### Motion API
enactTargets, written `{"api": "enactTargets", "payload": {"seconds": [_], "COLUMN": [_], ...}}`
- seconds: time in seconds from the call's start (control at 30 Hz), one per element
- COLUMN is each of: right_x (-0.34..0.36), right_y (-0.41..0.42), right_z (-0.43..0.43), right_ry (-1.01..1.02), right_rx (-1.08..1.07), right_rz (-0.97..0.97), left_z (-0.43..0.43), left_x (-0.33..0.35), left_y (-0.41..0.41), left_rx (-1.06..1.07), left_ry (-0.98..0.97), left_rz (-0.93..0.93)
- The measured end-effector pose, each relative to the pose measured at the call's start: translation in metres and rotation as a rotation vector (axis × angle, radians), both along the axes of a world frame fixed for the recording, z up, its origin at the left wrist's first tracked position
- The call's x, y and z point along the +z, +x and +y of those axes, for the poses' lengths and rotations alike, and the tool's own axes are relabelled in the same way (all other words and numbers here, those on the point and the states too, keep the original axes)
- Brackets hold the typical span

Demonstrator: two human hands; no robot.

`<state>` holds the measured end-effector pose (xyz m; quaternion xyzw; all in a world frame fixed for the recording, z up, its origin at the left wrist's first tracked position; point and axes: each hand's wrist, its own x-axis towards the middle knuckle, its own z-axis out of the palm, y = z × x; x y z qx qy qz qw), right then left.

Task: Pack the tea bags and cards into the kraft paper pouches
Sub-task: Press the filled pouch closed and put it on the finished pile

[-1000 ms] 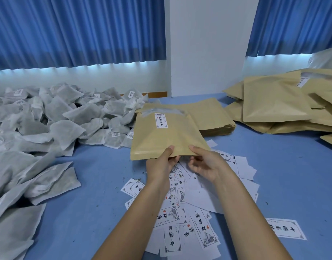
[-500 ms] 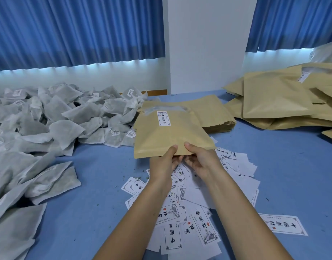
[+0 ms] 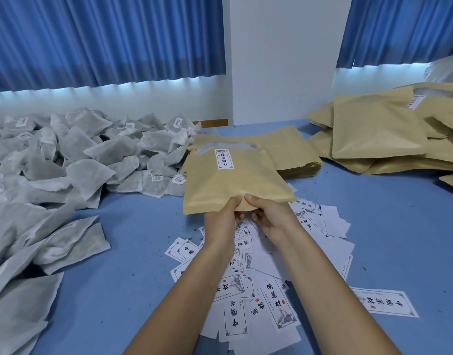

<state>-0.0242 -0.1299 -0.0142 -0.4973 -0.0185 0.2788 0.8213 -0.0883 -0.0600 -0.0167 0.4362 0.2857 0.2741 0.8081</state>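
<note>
A kraft paper pouch (image 3: 230, 180) with a white label card showing at its far, open end is held above the blue table. My left hand (image 3: 224, 220) and my right hand (image 3: 272, 216) both pinch its near edge, thumbs on top and side by side. Grey-white tea bags (image 3: 74, 170) lie heaped across the left of the table. Printed white cards (image 3: 261, 298) are scattered under my forearms. A flat stack of empty pouches (image 3: 294, 152) lies just behind the held one.
Filled kraft pouches (image 3: 379, 129) are piled at the right, reaching the table's far right edge. One single card (image 3: 384, 303) lies apart at the lower right. Blue curtains and a white wall close off the back of the blue table (image 3: 133, 226).
My right hand has slid left along the pouch's near edge until its thumb meets the left thumb. The pouch has shifted slightly to the right and away from me.
</note>
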Motion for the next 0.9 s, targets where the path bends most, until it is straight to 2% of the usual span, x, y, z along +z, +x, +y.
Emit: {"api": "enactTargets", "payload": {"seconds": [0.13,0.27,0.47,0.67,0.8,0.9], "right_x": [0.000,0.000,-0.001,0.005,0.007,0.006], "right_y": [0.001,-0.005,-0.007,0.003,0.013,0.016], "right_z": [-0.002,0.001,0.003,-0.005,-0.012,-0.015], "right_ry": [-0.020,-0.031,0.007,0.005,-0.116,-0.118], "right_rx": [0.032,0.089,-0.037,0.022,-0.065,-0.048], "right_rz": [-0.045,-0.038,-0.043,-0.017,-0.142,-0.130], "left_z": [0.001,0.008,0.006,0.012,0.017,0.016], "left_x": [0.000,0.000,-0.002,0.006,0.007,0.007], "left_y": [0.000,0.001,0.000,0.001,-0.002,-0.003], "left_rx": [-0.001,0.009,-0.013,0.091,0.059,0.087], "left_ry": [-0.033,0.027,0.007,0.079,0.087,0.114], "left_rz": [-0.029,0.015,0.046,0.012,0.039,0.043]}}
